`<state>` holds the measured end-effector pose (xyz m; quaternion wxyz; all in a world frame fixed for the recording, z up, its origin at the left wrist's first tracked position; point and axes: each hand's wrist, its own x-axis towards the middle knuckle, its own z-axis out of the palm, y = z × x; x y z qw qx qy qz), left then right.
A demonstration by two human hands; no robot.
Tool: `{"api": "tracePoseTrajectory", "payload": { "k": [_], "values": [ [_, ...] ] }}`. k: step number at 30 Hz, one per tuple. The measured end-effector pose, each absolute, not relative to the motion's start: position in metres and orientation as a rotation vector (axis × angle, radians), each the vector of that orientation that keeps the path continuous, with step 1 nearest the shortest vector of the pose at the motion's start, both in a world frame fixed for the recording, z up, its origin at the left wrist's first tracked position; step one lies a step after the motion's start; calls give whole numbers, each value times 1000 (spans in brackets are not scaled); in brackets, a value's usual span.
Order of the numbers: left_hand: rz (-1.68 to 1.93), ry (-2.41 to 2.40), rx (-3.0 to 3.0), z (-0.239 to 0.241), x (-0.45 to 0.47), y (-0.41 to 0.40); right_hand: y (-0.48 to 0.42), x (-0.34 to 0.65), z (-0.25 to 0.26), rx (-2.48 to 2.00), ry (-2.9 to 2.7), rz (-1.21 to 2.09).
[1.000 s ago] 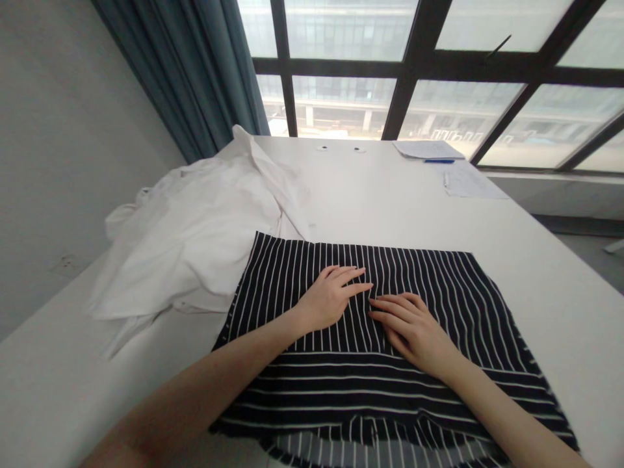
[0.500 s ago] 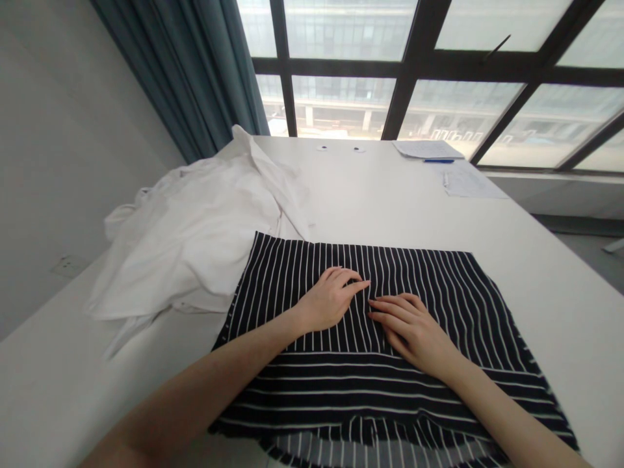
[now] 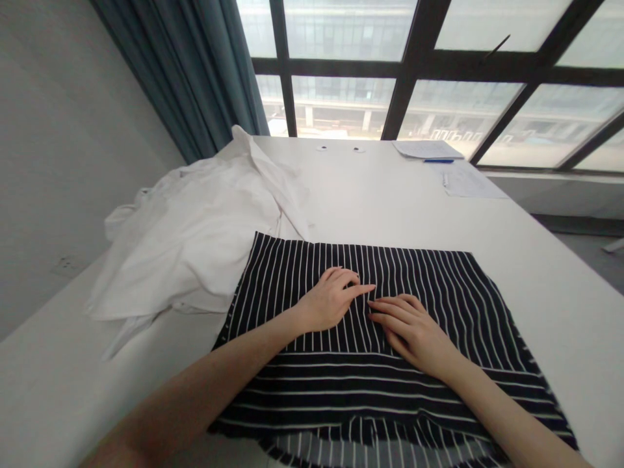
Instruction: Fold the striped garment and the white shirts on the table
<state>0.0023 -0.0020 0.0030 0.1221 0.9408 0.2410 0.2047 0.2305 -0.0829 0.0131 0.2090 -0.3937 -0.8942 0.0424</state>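
A black garment with white stripes (image 3: pixel 287 279) lies spread in front of me, with vertical stripes on its upper part and horizontal stripes across the lower band. My left hand (image 3: pixel 331 300) rests on its middle, fingers loosely bent and thumb stretched to the right. Just to the right, my right hand (image 3: pixel 412 328) lies on the same cloth with its fingers extended toward the left. The two hands are close but apart, and neither grips the cloth. Toward me, the near edge is gathered and opens onto a paler inside.
A crumpled white cloth (image 3: pixel 195 227) lies at the left, touching the garment's far left edge. On the white table (image 3: pixel 351 201) are papers (image 3: pixel 429 149), a blue pen (image 3: pixel 439 161) and two small white pieces at the back. A curtain (image 3: pixel 195 71) and windows stand behind.
My left thumb has stretched further right, toward the right fingertips, and the left fingers have curled slightly. My right hand and the garment look the same.
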Motion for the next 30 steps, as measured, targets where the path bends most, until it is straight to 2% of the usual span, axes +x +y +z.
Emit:
{"api": "tracePoseTrajectory", "payload": {
  "k": [20,30],
  "values": [
    [708,652,2505,-1,-1,5,-83,231,14,-1083,-2501,122],
    [736,737,2627,-3,1,2,-82,231,14,-1085,-2518,145]
  ]
}}
